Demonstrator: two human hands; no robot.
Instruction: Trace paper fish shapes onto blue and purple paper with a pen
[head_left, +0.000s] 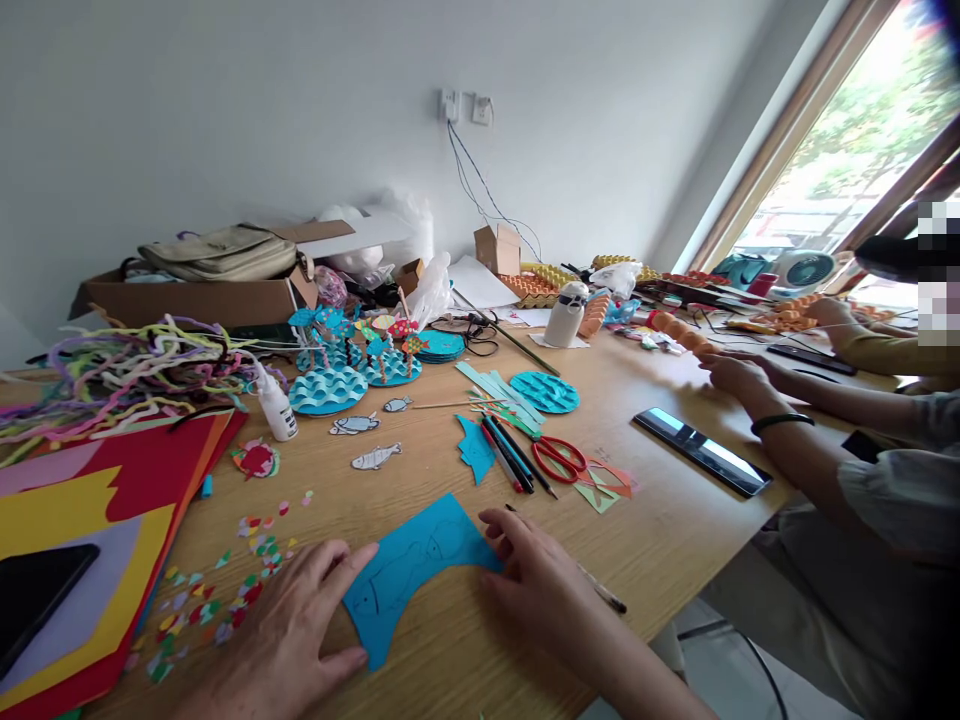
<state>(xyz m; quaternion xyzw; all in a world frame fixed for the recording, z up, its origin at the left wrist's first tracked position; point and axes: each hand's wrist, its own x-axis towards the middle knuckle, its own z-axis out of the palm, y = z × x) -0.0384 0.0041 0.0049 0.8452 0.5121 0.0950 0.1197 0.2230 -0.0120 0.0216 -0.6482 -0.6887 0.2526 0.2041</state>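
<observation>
A blue sheet of paper point(412, 560) with a curved cut-out on its near side lies in front of me, with fish outlines drawn on it. My left hand point(292, 620) rests at its left edge, index finger and thumb spread apart and touching the paper. At the right end, my right hand point(544, 580) has its fingers bent and apart, their tips on the paper's corner. A pen point(604, 590) lies partly hidden behind my right hand. Small coloured paper scraps point(251, 560) are scattered by my left hand.
Beyond the sheet are red-handled scissors point(559, 460), several pens point(506, 455), paper fish point(376, 457) and a glue bottle point(276, 405). Coloured paper sheets point(142, 510) are stacked at left. A phone point(701, 450) lies at right, near another person's arms point(795, 430).
</observation>
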